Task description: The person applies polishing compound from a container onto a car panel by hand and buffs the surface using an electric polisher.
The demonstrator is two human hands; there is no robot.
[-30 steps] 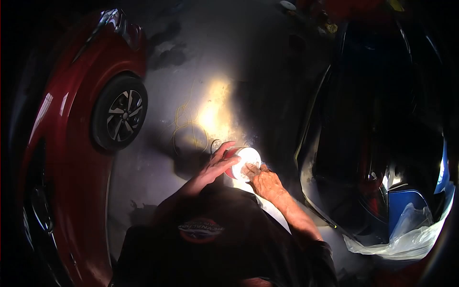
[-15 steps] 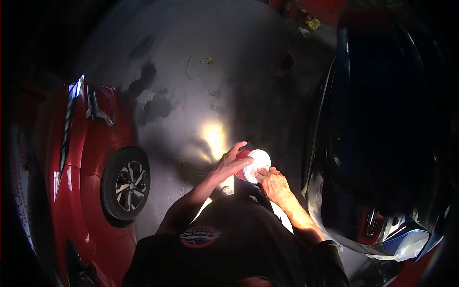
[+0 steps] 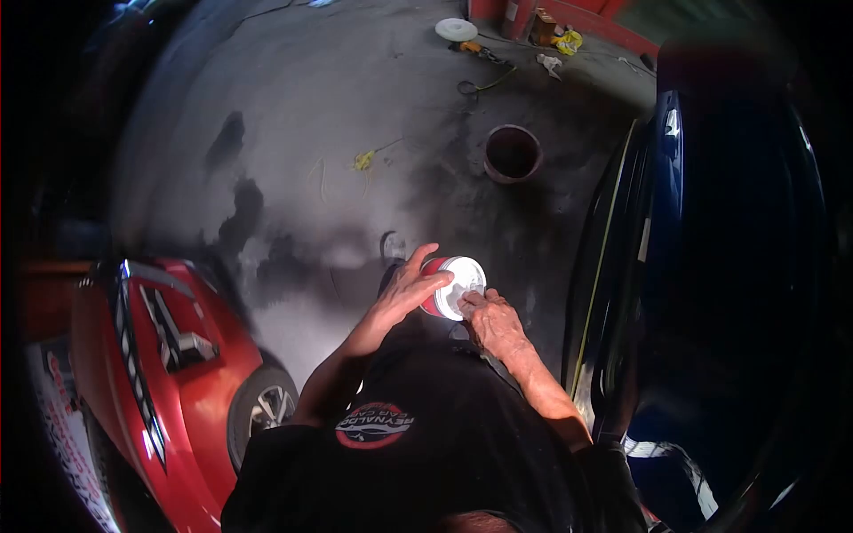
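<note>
In front of my torso, my left hand (image 3: 411, 291) grips a red round tub (image 3: 431, 305) by its side, the thumb laid over the rim. The tub is tilted so that its bright white round top (image 3: 462, 272) faces me. My right hand (image 3: 498, 323) has its fingers bent together against the lower right part of that white top. A pale, glaring patch lies at those fingertips, and I cannot tell whether they pinch something. Glare hides whether the top is a lid or the tub's inside.
A red car (image 3: 178, 391) stands on the left, a dark blue car (image 3: 720, 293) on the right. On the floor ahead are a dark red bucket (image 3: 513, 155), a yellow item with a cord (image 3: 363, 161), a white disc (image 3: 456, 30) and a yellow crumpled bag (image 3: 568, 41).
My view has swung upward, showing more floor and the bucket. The red car appears lower. Both hands stay at the tub, the right fingers slightly shifted on its white top.
</note>
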